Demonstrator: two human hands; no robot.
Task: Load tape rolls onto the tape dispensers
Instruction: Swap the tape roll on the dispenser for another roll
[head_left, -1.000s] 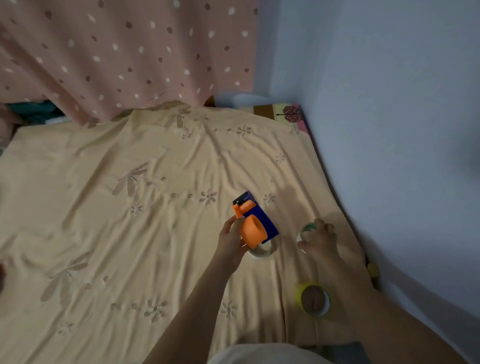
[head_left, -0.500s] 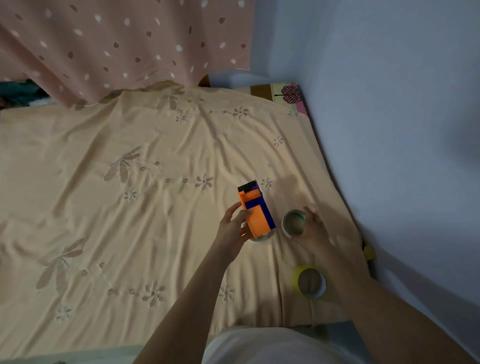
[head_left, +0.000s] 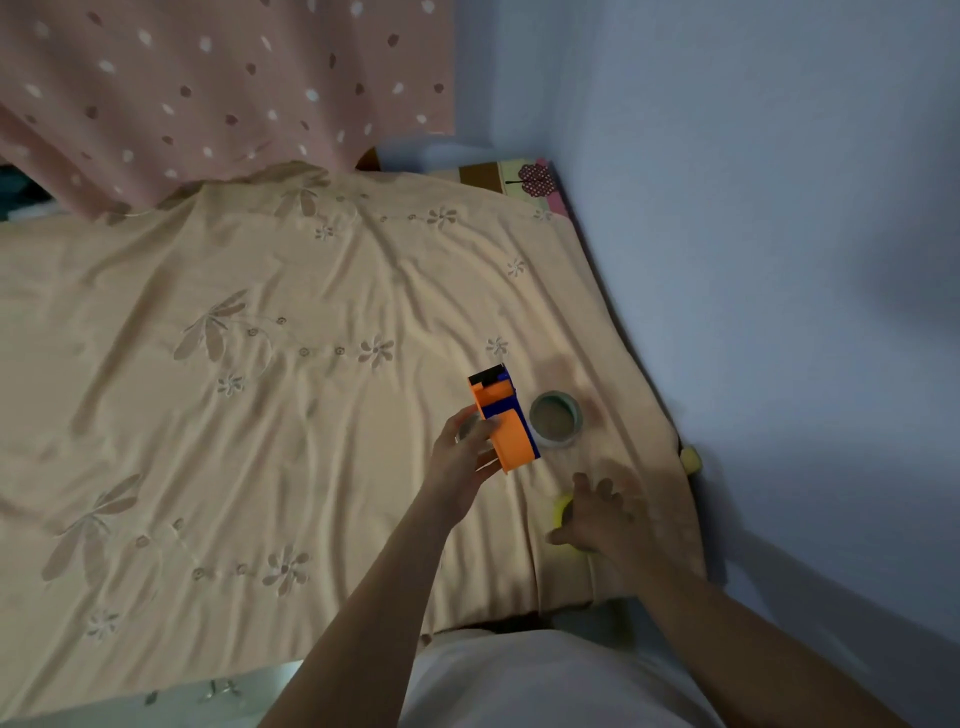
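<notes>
Beige bedsheet (head_left: 260, 415): left hand (head_left: 462, 457) grips orange-blue dispenser (head_left: 503, 415); right hand (head_left: 597, 519) covers yellow roll (head_left: 561, 509).

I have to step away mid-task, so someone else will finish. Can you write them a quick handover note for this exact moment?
Left hand: holding the orange and blue tape dispenser just above the bedsheet.
Right hand: resting over the yellow tape roll; whether it grips it cannot be told.
Greenish tape roll: lying flat on the sheet, right beside the dispenser.
Done: no roll visibly loaded.
Left: seat a roll on the dispenser.
</notes>
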